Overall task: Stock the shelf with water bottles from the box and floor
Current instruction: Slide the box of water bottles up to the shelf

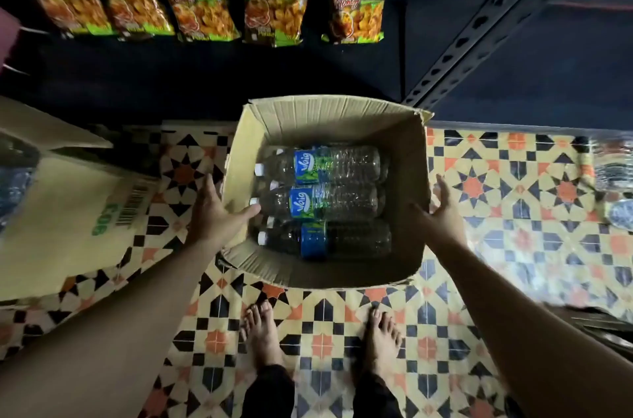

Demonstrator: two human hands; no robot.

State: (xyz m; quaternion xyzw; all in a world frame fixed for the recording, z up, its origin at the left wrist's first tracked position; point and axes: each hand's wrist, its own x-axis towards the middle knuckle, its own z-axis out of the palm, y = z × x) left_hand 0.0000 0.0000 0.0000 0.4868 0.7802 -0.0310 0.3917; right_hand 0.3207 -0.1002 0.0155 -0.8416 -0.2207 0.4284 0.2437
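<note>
An open cardboard box (404,157) stands on the patterned floor in front of a dark shelf (205,75). Three water bottles with blue-green labels lie on their sides inside it: a far one (342,164), a middle one (342,201) and a near one (356,241). My left hand (215,215) is at the box's left wall, thumb over the rim and fingers outside. My right hand (442,212) is spread open at the box's right wall; whether it touches the wall I cannot tell. Neither hand holds a bottle.
Several snack bags (205,15) lie in a row on the dark shelf. A slotted metal upright (479,30) rises at the right. A flattened carton (68,212) lies at the left. Wrapped bottles (613,174) lie on the floor at the far right. My bare feet (322,335) stand just behind the box.
</note>
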